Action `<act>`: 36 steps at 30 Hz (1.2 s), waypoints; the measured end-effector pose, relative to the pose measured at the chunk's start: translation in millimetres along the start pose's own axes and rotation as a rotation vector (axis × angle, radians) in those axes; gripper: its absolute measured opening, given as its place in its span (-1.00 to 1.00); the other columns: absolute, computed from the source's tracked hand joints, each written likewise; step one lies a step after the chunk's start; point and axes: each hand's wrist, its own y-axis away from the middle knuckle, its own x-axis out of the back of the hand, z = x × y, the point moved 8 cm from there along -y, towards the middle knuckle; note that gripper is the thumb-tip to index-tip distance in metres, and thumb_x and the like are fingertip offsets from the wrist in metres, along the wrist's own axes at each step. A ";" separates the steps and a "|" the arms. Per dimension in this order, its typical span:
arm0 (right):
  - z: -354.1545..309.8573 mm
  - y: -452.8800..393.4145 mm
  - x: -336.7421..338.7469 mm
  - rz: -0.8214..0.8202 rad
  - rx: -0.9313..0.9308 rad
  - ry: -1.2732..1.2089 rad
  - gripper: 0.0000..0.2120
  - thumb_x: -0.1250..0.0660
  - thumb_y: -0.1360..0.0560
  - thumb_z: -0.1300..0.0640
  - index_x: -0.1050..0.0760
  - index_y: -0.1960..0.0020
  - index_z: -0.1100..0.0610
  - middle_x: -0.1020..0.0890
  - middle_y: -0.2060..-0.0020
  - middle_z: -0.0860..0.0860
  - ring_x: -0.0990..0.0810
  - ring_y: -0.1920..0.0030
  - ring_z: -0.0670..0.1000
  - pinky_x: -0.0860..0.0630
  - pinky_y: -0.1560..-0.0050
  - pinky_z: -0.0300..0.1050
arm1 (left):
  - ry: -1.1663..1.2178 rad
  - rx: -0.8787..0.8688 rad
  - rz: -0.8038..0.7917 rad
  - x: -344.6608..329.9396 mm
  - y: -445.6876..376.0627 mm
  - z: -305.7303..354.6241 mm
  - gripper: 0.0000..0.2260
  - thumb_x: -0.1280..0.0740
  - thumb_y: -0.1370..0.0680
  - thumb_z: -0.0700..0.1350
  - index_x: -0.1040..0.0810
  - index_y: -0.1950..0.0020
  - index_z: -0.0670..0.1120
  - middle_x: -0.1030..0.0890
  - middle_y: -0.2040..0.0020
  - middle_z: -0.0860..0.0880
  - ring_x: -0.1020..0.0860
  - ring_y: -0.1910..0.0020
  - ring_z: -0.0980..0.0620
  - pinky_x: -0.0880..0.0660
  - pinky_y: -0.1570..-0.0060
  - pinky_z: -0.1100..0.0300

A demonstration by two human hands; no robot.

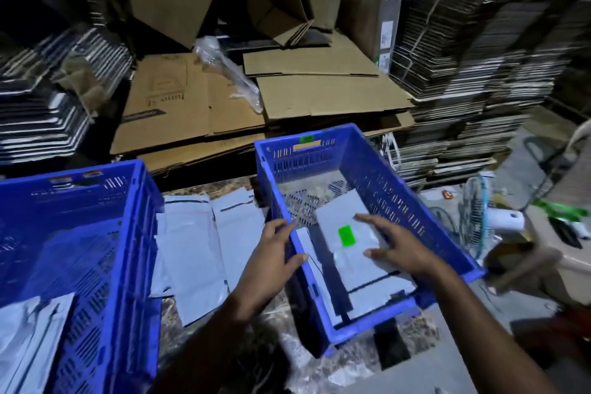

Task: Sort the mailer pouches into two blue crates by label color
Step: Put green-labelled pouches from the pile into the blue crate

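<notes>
Down in the right crate [367,189], a pale grey pouch [348,233] is lying flat with a bright green label [346,235] showing near its middle, and it is resting on other grey pouches whose dark sealing strips are running along the crate's near end. The right hand [399,249] is reaching over the crate's right wall with its fingers spread and nearly straight, hovering over or touching that top pouch; contact is hard to judge, and it is gripping nothing. The left hand [275,249] is resting on the crate's left rim, fingers relaxed and laid over the edge, thumb pointing inward. A small green tag [308,138] is sitting on the far rim of this crate.

The left crate [105,233] is standing well apart, cut off by the picture's left and bottom edges, and is holding grey pouches [28,339] at its near end; their labels are not showing. Orange-red tags [91,175] on its far rim are too blurred to read. Between the two crates more grey pouches [198,240] are lying on the floor, overlapping, with no label colours visible.

Flattened cardboard [256,96] is piling up behind the crates
</notes>
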 end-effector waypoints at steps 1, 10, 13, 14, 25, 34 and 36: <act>6.7 -2.9 -13.2 -0.094 -0.055 0.103 -0.36 -0.47 -0.50 0.13 -0.31 -0.46 -0.22 -0.33 -0.49 -0.17 -0.29 -0.51 -0.04 -0.31 -0.38 -0.18 | -0.007 -0.002 0.003 -0.1 0.4 -0.6 -0.38 -0.37 -0.57 0.08 -0.23 -0.57 0.01 -0.16 -0.50 0.10 -0.41 -0.37 0.07 -0.40 -0.36 0.09; -15.2 -23.3 -23.8 -0.074 -0.326 0.650 -0.48 -0.20 -0.59 -0.20 -0.28 -0.51 -0.09 -0.25 -0.52 0.10 -0.16 -0.49 0.25 -0.23 -0.41 0.22 | -0.193 -0.031 -0.018 15.1 5.3 -2.6 -0.40 -0.29 -0.60 0.12 -0.21 -0.58 0.01 -0.19 -0.56 0.06 -0.17 -0.51 0.04 -0.25 -0.46 0.10; -85.3 -28.2 -20.7 0.218 0.026 0.450 -0.58 -0.30 -0.58 -0.04 -0.44 -0.41 0.06 -0.50 -0.35 0.09 -0.42 -0.35 0.19 -0.35 -0.34 0.04 | -0.259 0.010 0.054 52.6 15.9 -19.2 -0.45 -0.29 -0.60 0.10 -0.27 -0.55 -0.02 -0.26 -0.54 0.01 -0.16 -0.51 0.02 -0.19 -0.46 0.14; -110.3 -28.0 -26.4 0.279 0.145 0.365 -0.63 -0.34 -0.57 0.04 -0.50 -0.34 0.09 -0.57 -0.26 0.09 -0.51 -0.26 0.15 -0.39 -0.28 -0.03 | -0.289 0.041 0.090 69.5 21.7 -31.7 -0.47 -0.29 -0.60 0.09 -0.30 -0.54 -0.03 -0.29 -0.53 -0.01 -0.18 -0.51 0.00 -0.20 -0.45 0.12; -165.7 -107.0 -272.4 -0.195 0.057 0.135 -0.70 -0.37 -0.53 0.03 -0.52 -0.18 0.17 -0.66 -0.02 0.11 -0.64 -0.04 0.09 -0.53 -0.08 -0.17 | -0.585 0.344 0.171 159.5 114.4 -158.0 -0.44 -0.22 -0.53 0.05 -0.32 -0.51 -0.13 -0.30 -0.53 -0.12 -0.17 -0.54 -0.15 -0.24 -0.46 -0.09; -156.4 -128.8 -343.6 -0.164 -0.082 0.436 -0.08 -0.36 -0.41 -0.35 -0.17 -0.47 0.27 -0.32 -0.38 0.25 -0.39 -0.37 0.28 -0.41 -0.31 0.06 | -0.472 0.321 0.162 155.2 120.0 -163.9 -0.37 -0.26 -0.56 0.07 -0.14 -0.58 -0.04 -0.11 -0.60 0.05 0.16 -0.60 0.05 -0.11 -0.52 -0.06; -159.6 -131.3 -342.8 -0.149 -0.095 0.463 -0.06 -0.38 -0.37 -0.36 -0.19 -0.44 0.27 -0.33 -0.37 0.22 -0.40 -0.36 0.27 -0.42 -0.31 0.07 | -0.468 0.342 0.166 155.2 121.4 -161.6 -0.38 -0.26 -0.57 0.06 -0.13 -0.59 -0.02 -0.10 -0.60 0.08 0.17 -0.59 0.08 -0.11 -0.49 -0.07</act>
